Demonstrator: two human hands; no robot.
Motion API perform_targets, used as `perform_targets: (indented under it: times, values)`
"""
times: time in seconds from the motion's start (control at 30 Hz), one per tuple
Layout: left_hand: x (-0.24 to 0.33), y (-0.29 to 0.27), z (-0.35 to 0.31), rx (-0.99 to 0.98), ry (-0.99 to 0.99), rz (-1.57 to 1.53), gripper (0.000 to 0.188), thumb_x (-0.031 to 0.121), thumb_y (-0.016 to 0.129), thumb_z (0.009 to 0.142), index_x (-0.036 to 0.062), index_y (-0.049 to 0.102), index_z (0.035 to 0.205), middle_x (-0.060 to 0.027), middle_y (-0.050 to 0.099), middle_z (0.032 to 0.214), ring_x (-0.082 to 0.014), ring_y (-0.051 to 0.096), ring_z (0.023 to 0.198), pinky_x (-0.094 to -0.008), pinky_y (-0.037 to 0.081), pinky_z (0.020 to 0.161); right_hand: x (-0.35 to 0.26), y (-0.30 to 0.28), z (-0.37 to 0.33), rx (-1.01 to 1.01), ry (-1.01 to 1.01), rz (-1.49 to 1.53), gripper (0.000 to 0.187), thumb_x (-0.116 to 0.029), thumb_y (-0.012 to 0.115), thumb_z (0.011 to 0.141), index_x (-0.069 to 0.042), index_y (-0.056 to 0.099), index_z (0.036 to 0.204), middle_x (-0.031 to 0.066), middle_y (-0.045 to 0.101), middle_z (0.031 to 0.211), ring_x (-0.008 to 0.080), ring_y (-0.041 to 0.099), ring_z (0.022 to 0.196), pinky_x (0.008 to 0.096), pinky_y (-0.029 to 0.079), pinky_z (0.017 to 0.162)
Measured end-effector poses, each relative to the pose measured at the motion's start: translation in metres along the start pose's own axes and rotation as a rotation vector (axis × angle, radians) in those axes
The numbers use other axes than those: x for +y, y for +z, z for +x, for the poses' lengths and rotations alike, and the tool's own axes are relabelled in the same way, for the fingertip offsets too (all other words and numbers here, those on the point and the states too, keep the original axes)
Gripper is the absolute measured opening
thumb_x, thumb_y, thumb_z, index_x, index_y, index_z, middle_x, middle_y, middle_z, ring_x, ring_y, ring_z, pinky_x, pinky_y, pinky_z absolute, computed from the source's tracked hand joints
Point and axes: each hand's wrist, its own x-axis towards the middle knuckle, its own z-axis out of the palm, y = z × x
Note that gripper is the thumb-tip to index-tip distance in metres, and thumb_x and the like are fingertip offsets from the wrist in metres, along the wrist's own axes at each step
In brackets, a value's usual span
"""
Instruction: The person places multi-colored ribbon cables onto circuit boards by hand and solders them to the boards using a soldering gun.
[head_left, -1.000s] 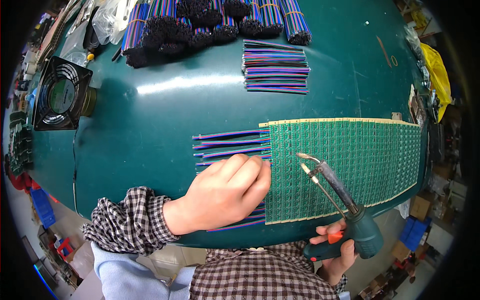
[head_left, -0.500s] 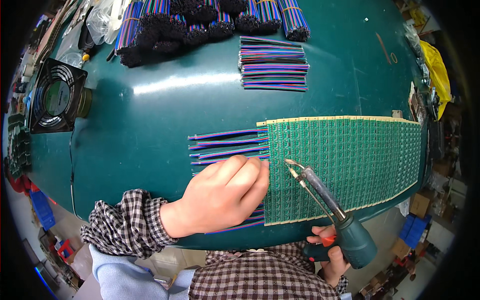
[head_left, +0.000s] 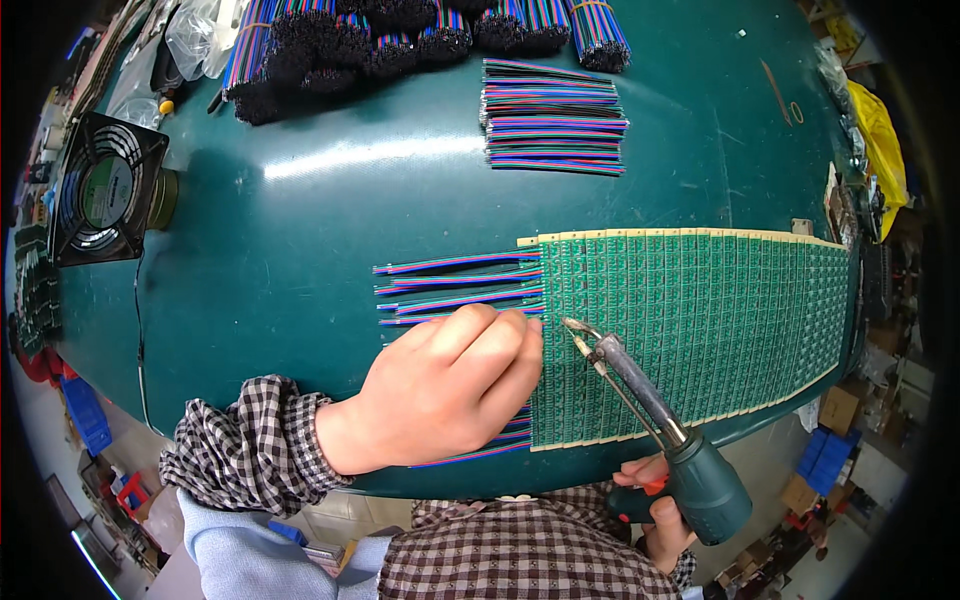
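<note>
The left hand's fingers (head_left: 522,350) are pinched close together at the left edge of the green circuit boards (head_left: 690,330), though the left hand (head_left: 430,385) itself covers whatever is between them. Just beside them, over the boards, is the tip of a soldering gun (head_left: 710,490), its handle gripped in the right hand (head_left: 665,525). Several coloured wire strips (head_left: 460,262) reach that edge above and below the left hand, so I'd judge that row well begun; which joints are finished, I can't tell from here. Rightward the panel shows no wires, so most looks left to do. Farther across the bench (head_left: 300,240) lie a loose wire stack (head_left: 555,125) and, beyond, thick wire bundles (head_left: 600,35).
</note>
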Motion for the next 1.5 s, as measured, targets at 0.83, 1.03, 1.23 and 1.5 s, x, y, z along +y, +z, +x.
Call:
perform_targets:
  times: [0.83,1.03,1.23,1.5]
  values:
    - [0.001,0.0,-0.001,0.008,-0.017,-0.008,0.033,0.007,0.068,0.065,-0.0032,0.07,0.097,-0.0104,0.061,0.095,-0.0206,0.061,0.075,-0.028,0.051,0.061,0.005,0.0,0.003,-0.098,-0.016,0.004,0.054,-0.034,0.074,0.083,0.01,0.054,0.107,0.0152,0.057,0.085,0.0257,0.063,0.082,0.0452,0.06,0.078]
    - [0.001,0.002,-0.001,0.018,-0.013,0.009,0.034,0.006,0.069,0.064,-0.0029,0.071,0.096,-0.0095,0.061,0.094,-0.02,0.06,0.074,-0.0276,0.051,0.06,0.006,0.003,0.003,-0.104,-0.033,0.005,0.054,-0.034,0.074,0.083,0.009,0.054,0.107,0.0149,0.057,0.086,0.026,0.062,0.083,0.0457,0.06,0.078]
    - [0.002,0.002,-0.002,0.022,-0.012,0.007,0.033,0.006,0.069,0.064,-0.0027,0.071,0.096,-0.0091,0.061,0.093,-0.0194,0.06,0.074,-0.0269,0.051,0.06,0.008,0.0,0.003,-0.107,-0.017,0.0,0.055,-0.034,0.075,0.083,0.009,0.054,0.108,0.0151,0.057,0.086,0.0262,0.063,0.083,0.0457,0.06,0.078]
    - [0.001,0.003,-0.001,0.034,-0.009,0.018,0.032,0.006,0.07,0.064,-0.0028,0.071,0.095,-0.0092,0.062,0.092,-0.0193,0.06,0.073,-0.0265,0.051,0.06,0.009,-0.001,0.004,-0.122,-0.027,-0.016,0.054,-0.036,0.075,0.083,0.009,0.055,0.106,0.0153,0.057,0.086,0.0268,0.063,0.082,0.0456,0.06,0.077]
